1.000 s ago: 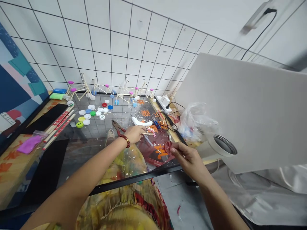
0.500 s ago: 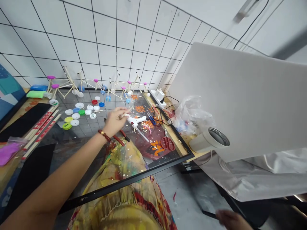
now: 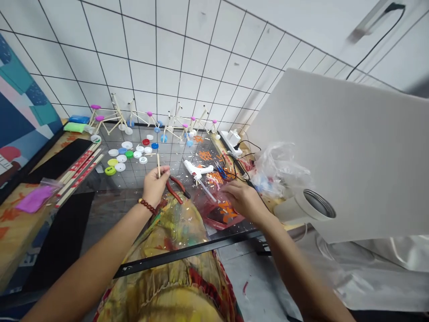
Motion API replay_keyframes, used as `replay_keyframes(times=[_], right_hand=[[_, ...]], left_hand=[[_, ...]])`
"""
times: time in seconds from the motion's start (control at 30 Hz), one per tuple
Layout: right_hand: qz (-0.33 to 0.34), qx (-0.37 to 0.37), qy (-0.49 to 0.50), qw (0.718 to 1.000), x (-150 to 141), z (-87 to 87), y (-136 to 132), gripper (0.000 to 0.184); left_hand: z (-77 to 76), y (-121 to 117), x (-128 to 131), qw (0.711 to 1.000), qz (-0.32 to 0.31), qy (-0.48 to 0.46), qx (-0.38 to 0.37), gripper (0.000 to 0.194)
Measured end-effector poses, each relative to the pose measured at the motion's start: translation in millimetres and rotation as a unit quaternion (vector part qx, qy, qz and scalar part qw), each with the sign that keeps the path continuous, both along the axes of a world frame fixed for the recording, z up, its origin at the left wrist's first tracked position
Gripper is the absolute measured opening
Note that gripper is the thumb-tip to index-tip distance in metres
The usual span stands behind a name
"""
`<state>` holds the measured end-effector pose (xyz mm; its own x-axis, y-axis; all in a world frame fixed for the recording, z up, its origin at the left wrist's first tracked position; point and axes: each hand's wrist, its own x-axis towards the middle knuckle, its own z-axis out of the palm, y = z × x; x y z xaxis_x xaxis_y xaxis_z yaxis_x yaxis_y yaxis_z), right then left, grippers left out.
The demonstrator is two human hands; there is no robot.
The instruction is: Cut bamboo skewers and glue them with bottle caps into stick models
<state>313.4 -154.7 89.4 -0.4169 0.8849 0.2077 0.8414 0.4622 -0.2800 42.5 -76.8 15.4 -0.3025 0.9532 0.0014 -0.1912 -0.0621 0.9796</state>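
Note:
My left hand (image 3: 155, 187) is closed, pinching a short pale wooden stick (image 3: 158, 165) that points up between thumb and fingers. Beside it on the glass tabletop lie pliers (image 3: 174, 196) with red-brown handles. A white hot glue gun (image 3: 198, 170) lies to the right of that hand, with a clear glue stick (image 3: 207, 191) sticking out of it. My right hand (image 3: 241, 199) hovers over the right part of the table, near the glue stick. Its fingers are loosely bent and slightly blurred, with nothing visible in them.
Several bottle caps (image 3: 129, 154) lie at the left of the table. Behind them stand stick frames (image 3: 115, 117) with purple and blue ends. Wrapped sticks (image 3: 80, 172) lie farther left. A power strip (image 3: 231, 142), plastic bag (image 3: 279, 167) and white cylinder (image 3: 301, 206) stand on the right.
My right hand has come up from the lower right to above the table, covering where the scissors lay. My left hand has drawn back from the glue gun, and the stick now points up.

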Motion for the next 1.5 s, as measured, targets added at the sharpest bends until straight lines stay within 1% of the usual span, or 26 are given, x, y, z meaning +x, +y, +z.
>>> replay_keyframes(times=[0.07, 0.13, 0.23, 0.33, 0.4, 0.47, 0.5, 0.53, 0.57, 0.6, 0.63, 0.67, 0.73, 0.8, 0.83, 0.9, 0.93, 1.0, 1.07, 1.1, 1.17, 1.2, 1.23, 1.3, 1.4, 1.5], right_hand=[[-0.015, 0.004, -0.061, 0.998, -25, -9.1, 25, 0.024], [0.001, 0.005, -0.141, 0.990, -41, -20.7, 37, 0.029], [0.004, 0.006, -0.248, 0.969, -51, -34.0, 44, 0.030], [-0.013, 0.011, -0.263, 0.965, -51, -40.2, 45, 0.022], [-0.041, 0.010, -0.198, 0.979, -48, -41.2, 44, 0.021], [-0.088, -0.007, -0.044, 0.995, -43, -39.4, 41, 0.020], [-0.110, -0.022, 0.058, 0.992, -40, -37.1, 38, 0.020], [-0.125, -0.039, 0.161, 0.978, -35, -33.9, 34, 0.021], [-0.134, -0.058, 0.254, 0.956, -28, -29.8, 28, 0.023], [-0.139, -0.075, 0.321, 0.934, -20, -24.9, 20, 0.026], [-0.145, -0.093, 0.358, 0.918, -9, -19.5, 9, 0.028], [-0.157, -0.119, 0.369, 0.908, 3, -13.8, -4, 0.030], [-0.140, -0.222, 0.300, 0.917, 32, -3.1, -36, 0.032], [-0.082, -0.357, 0.150, 0.918, 61, 5.7, -68, 0.032], [-0.098, -0.377, 0.079, 0.918, 72, 9.2, -80, 0.031], [-0.145, -0.339, -0.032, 0.929, 84, 14.0, -90, 0.024], [-0.155, -0.303, -0.060, 0.938, 84, 14.8, -86, 0.020], [-0.109, -0.216, -0.061, 0.968, 71, 12.1, -61, 0.018], [-0.038, -0.088, -0.045, 0.994, 46, 2.7, -19, 0.025], [-0.015, -0.026, -0.039, 0.999, 32, -4.0, 5, 0.029], [0.002, 0.035, -0.054, 0.998, 6, -18.2, 51, 0.033], [0.002, 0.036, -0.078, 0.996, -5, -24.8, 71, 0.035], [-0.017, 0.026, -0.098, 0.995, -14, -30.4, 87, 0.037], [-0.022, -0.004, -0.119, 0.993, -25, -38.8, 110, 0.039], [-0.016, -0.023, -0.109, 0.994, -29, -46.7, 125, 0.039], [-0.026, -0.031, -0.054, 0.998, -22, -52.2, 128, 0.039]], left_hand=[[-7.3, -3, 0, 1.000, -0.004, 0.011, 0.000, 0.027], [-11.6, -3, -1, 1.000, -0.008, 0.022, -0.003, 0.027], [-12.7, -3, -3, 0.999, -0.015, 0.033, -0.009, 0.024], [-8.7, -5, -3, 0.998, -0.026, 0.058, -0.006, 0.019], [-5.2, -7, -2, 0.996, -0.041, 0.084, 0.000, 0.016], [-2.6, -9, -2, 0.993, -0.057, 0.107, 0.004, 0.014], [-1.8, -10, -2, 0.991, -0.061, 0.117, 0.004, 0.014], [-1.4, -10, -2, 0.990, -0.066, 0.125, 0.004, 0.015], [-1.3, -10, -3, 0.989, -0.069, 0.131, 0.003, 0.016], [-1.6, -11, -3, 0.988, -0.070, 0.135, 0.000, 0.016], [-2.0, -11, -3, 0.988, -0.070, 0.137, -0.002, 0.017], [-2.7, -10, -3, 0.988, -0.067, 0.136, -0.005, 0.018], [-4.5, -9, -3, 0.991, -0.059, 0.123, -0.012, 0.017], [-7.1, -7, -2, 0.994, -0.050, 0.096, -0.019, 0.017], [-8.7, -6, -2, 0.996, -0.045, 0.079, -0.021, 0.018], [-11.8, -2, -1, 0.998, -0.034, 0.045, -0.022, 0.021], [-13.1, -1, -1, 0.999, -0.028, 0.031, -0.020, 0.024], [-14.3, 1, -2, 1.000, -0.017, 0.008, -0.015, 0.030], [-12.9, 1, -4, 1.000, -0.018, -0.018, -0.015, 0.036], [-11.3, 1, -5, 0.999, -0.025, -0.036, -0.019, 0.039], [-7.0, -1, -6, 0.996, -0.041, -0.075, -0.029, 0.042], [-4.8, -2, -7, 0.994, -0.049, -0.090, -0.033, 0.043], [-2.8, -3, -7, 0.993, -0.055, -0.101, -0.036, 0.043], [-0.1, -4, -7, 0.992, -0.060, -0.106, -0.037, 0.042], [1.2, -5, -6, 0.992, -0.063, -0.100, -0.043, 0.041], [1.6, -4, -6, 0.992, -0.066, -0.099, -0.049, 0.040]])
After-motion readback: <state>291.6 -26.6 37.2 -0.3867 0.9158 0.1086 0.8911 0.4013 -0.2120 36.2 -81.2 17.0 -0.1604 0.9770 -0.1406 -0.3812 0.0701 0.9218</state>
